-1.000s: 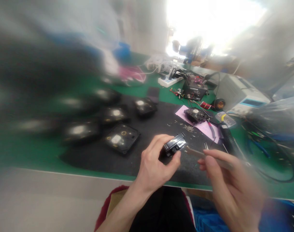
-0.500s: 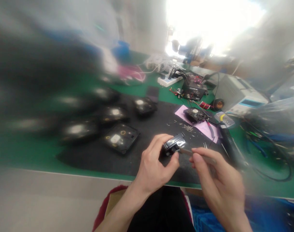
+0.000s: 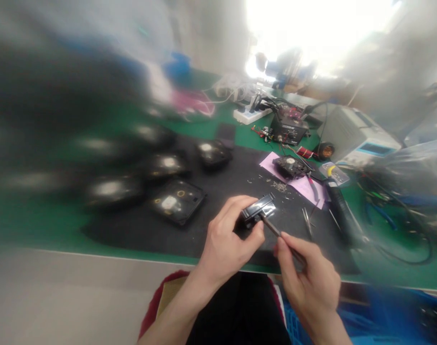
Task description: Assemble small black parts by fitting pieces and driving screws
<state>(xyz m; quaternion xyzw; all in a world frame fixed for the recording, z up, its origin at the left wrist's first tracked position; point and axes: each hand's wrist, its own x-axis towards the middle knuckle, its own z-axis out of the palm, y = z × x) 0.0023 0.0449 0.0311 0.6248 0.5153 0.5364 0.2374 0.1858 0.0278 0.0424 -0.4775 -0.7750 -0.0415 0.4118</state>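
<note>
My left hand (image 3: 229,239) grips a small black plastic housing (image 3: 258,209) with a glossy top, fingers behind it and thumb at its near side. In my right hand (image 3: 309,273), thumb and fingers are pinched round slim grey tweezers (image 3: 272,225). Their tip touches the near side of the housing, close to my left thumb. What the tip meets inside the housing is too small to make out. Both hands are over the front part of the black mat (image 3: 225,187).
Several black square units (image 3: 180,201) lie on the mat to the left. A similar unit (image 3: 291,165) rests on pink paper (image 3: 308,189), near loose small pins (image 3: 281,186). Thin metal tools (image 3: 307,223) lie at right. Behind stand a black control box (image 3: 289,129) and a grey instrument (image 3: 362,136).
My right hand has moved left and down. The tweezers now slant more steeply up to the housing, which my left hand keeps in nearly the same place.
</note>
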